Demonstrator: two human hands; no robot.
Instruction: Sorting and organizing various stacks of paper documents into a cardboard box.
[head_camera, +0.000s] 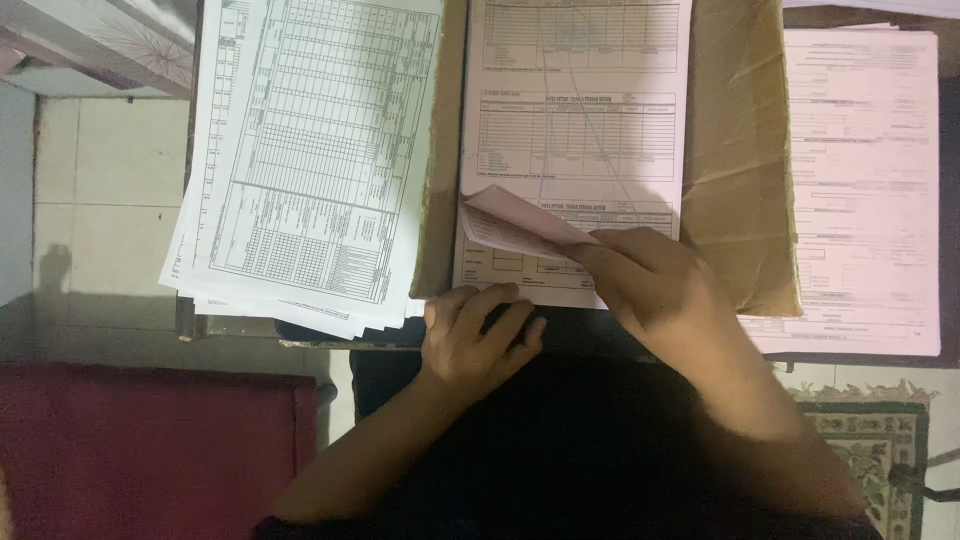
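A pink printed form sheet lies on a brown cardboard sheet in front of me. My right hand pinches the folded-up lower left corner of that pink sheet and lifts it. My left hand rests with curled fingers on the near edge of the table, just below the pink sheet's bottom edge, holding nothing that I can see.
A stack of white printed table sheets overhangs the table's left edge. Another pile of pink forms lies at the right. Below are a tiled floor, a dark red surface and a patterned rug.
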